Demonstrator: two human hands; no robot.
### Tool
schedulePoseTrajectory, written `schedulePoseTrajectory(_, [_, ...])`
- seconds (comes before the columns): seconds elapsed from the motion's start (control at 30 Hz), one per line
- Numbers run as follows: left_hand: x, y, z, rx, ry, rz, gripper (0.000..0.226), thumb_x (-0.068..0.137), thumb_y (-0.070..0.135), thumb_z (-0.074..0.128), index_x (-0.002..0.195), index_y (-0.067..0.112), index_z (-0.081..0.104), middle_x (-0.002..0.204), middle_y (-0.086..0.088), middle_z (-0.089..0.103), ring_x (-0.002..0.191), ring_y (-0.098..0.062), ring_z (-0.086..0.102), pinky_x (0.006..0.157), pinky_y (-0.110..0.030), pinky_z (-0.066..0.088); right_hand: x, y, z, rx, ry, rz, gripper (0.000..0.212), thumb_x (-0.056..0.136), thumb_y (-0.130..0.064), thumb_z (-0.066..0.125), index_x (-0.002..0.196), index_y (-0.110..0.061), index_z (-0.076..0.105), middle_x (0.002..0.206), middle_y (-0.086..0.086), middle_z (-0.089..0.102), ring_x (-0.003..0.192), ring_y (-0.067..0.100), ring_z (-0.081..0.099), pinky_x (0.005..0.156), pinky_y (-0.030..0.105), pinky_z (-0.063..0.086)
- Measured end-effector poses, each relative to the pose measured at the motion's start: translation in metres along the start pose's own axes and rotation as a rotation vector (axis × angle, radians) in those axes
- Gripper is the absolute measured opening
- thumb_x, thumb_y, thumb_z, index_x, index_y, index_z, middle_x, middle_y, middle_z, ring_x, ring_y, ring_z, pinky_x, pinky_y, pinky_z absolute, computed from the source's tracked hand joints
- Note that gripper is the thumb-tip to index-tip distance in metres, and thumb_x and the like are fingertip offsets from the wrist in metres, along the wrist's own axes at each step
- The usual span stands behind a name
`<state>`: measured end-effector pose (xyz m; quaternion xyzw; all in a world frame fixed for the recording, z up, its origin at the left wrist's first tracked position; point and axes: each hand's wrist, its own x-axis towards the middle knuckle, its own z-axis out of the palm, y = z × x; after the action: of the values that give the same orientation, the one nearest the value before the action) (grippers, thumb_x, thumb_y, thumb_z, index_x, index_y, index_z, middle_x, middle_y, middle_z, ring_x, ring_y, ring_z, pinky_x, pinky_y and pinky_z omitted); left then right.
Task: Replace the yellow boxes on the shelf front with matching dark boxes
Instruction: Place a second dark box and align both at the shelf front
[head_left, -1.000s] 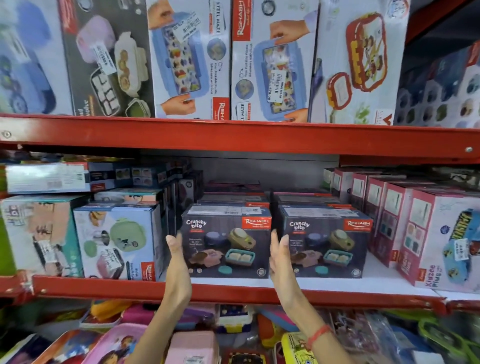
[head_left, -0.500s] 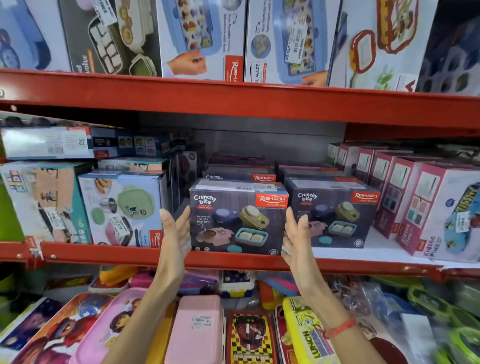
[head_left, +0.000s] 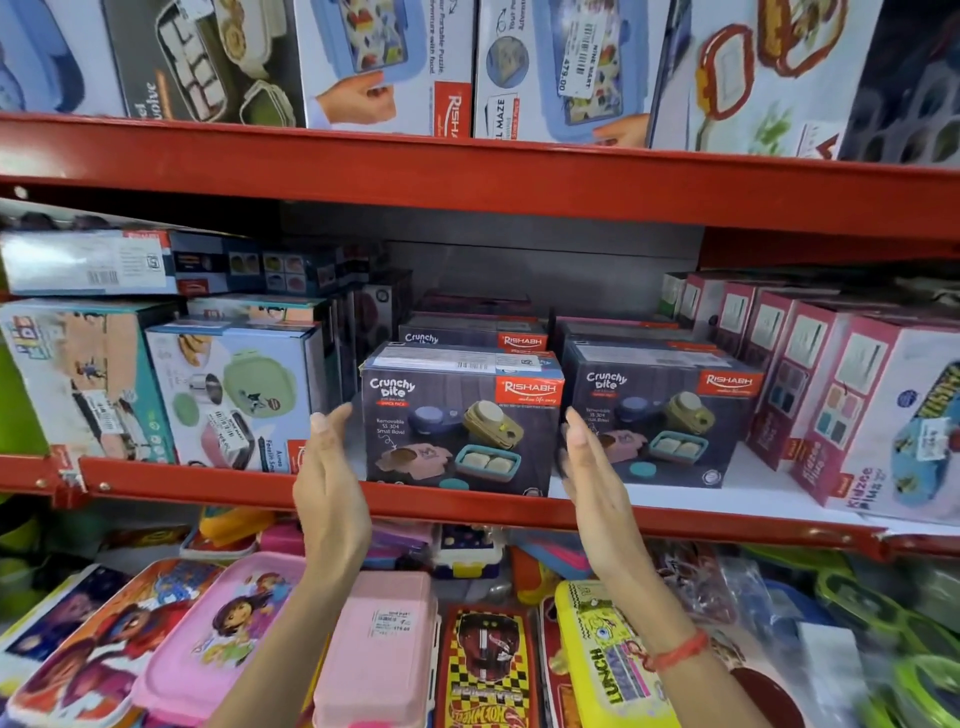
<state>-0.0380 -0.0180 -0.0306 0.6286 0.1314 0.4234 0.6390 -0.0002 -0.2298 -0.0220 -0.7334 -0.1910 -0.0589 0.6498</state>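
Plainly two dark boxes (head_left: 460, 421) at the shelf (head_left: 467, 506) front, side by side, each reading "Crunchy bite" and "RISHABH". Left hand (head_left: 330, 475) and right hand (head_left: 592, 475) flanking the left-hand box, fingers (head_left: 332, 421) spread open, gripping nothing. Below, one yellow case (head_left: 605, 654) marked "LUNCH".

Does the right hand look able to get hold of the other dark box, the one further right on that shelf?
Probably yes. The right hand hovers open just in front of the right dark box, whose front face stands unblocked at the shelf edge. The pink boxes beside it leave little side room.
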Motion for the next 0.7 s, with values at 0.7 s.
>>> schedulePoseTrajectory(0.7, [-0.089,0.000,0.182,-0.088,-0.453,-0.113,0.095,0.067,0.090,0.015,0.148,0.041,0.015,0.159,0.017,0.018,0.145,-0.001,0.015,0.122,-0.039,0.013,0.032,0.018,-0.153,0.109,0.259,-0.002,0.107,0.058,-0.093,0.029,0.148,-0.043,-0.001,0.152,-0.025,0.007,0.137,-0.004,0.010,0.121,0.039,0.012])
